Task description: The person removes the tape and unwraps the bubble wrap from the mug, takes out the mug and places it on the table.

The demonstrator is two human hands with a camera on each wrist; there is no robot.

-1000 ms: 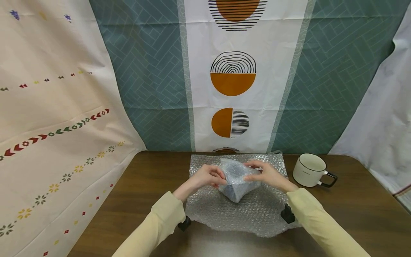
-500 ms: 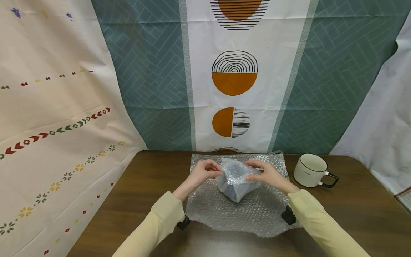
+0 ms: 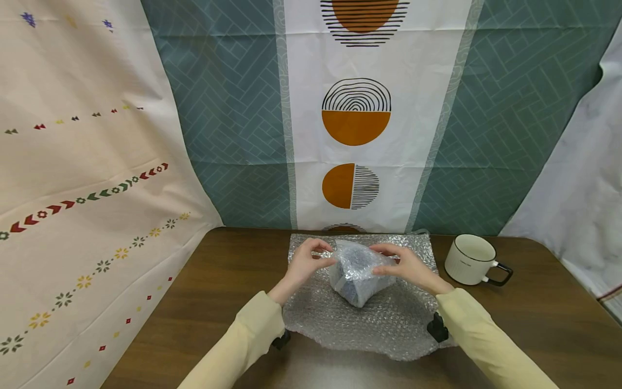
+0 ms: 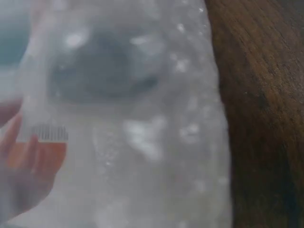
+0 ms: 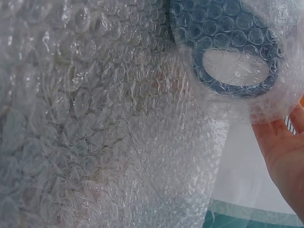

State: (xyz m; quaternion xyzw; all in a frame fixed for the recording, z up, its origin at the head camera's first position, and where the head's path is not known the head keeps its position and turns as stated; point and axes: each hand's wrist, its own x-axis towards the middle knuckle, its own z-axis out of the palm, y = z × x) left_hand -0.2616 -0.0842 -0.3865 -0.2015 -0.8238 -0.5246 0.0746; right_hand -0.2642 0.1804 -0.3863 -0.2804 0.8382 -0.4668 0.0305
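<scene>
A dark blue mug wrapped in bubble wrap (image 3: pixel 357 273) sits in the middle of the spread bubble wrap sheet (image 3: pixel 389 329). Its looped handle (image 5: pixel 237 90) shows through the plastic in the right wrist view. My right hand (image 3: pixel 403 262) holds the bundle from the right, thumb in front and fingers behind. At the bundle's left edge is my left hand (image 3: pixel 306 265), thumb and fingers apart, with fingertips close beside the wrap. In the left wrist view the left hand (image 4: pixel 28 166) lies at the left border, beside the blurred wrap.
A cream mug (image 3: pixel 468 259) with a black handle stands right of the sheet. The brown wooden table (image 3: pixel 218 286) runs back to a patterned curtain (image 3: pixel 233 135). A black wrist camera (image 3: pixel 437 327) hangs under the right cuff.
My left hand has drawn back up and left from the bundle's front left face, and its fingers have spread. The right hand keeps its hold on the bundle.
</scene>
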